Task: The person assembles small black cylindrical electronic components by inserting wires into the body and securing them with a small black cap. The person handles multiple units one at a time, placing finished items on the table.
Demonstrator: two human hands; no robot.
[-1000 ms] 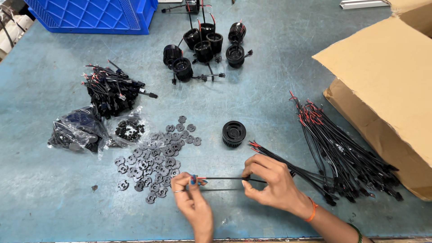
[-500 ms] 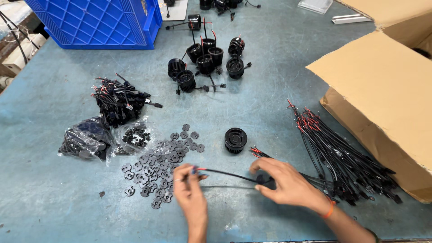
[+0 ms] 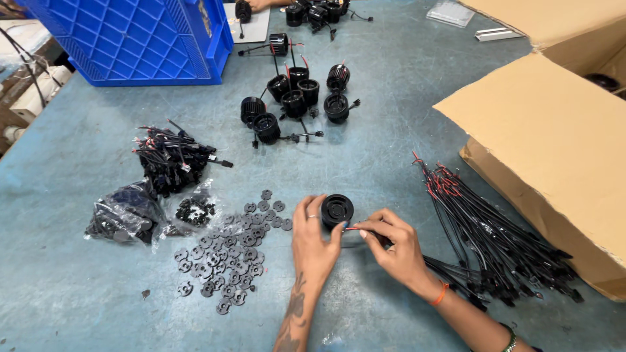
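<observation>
Just below the centre of the frame, the left hand [image 3: 315, 240] curls around a small black round housing [image 3: 337, 210], fingers and thumb cupping its side so it stays put on the blue-green table [image 3: 404, 130]. Beside it the right hand [image 3: 396, 246] pinches the red-tipped end of a thin black wire [image 3: 357, 229] between thumb and forefinger, tip aimed at the housing's edge (whether it already touches is hard to tell). Both forearms come up from the bottom edge, wrists low. Flat black washers [image 3: 238, 251] are spread left of the hands and a bundle of wires [image 3: 486, 238] lies to the right, each within easy reach. More housings with leads [image 3: 293, 98] sit at upper centre, near a blue crate [image 3: 140, 39]; a cardboard box [image 3: 554, 137] fills the right.
</observation>
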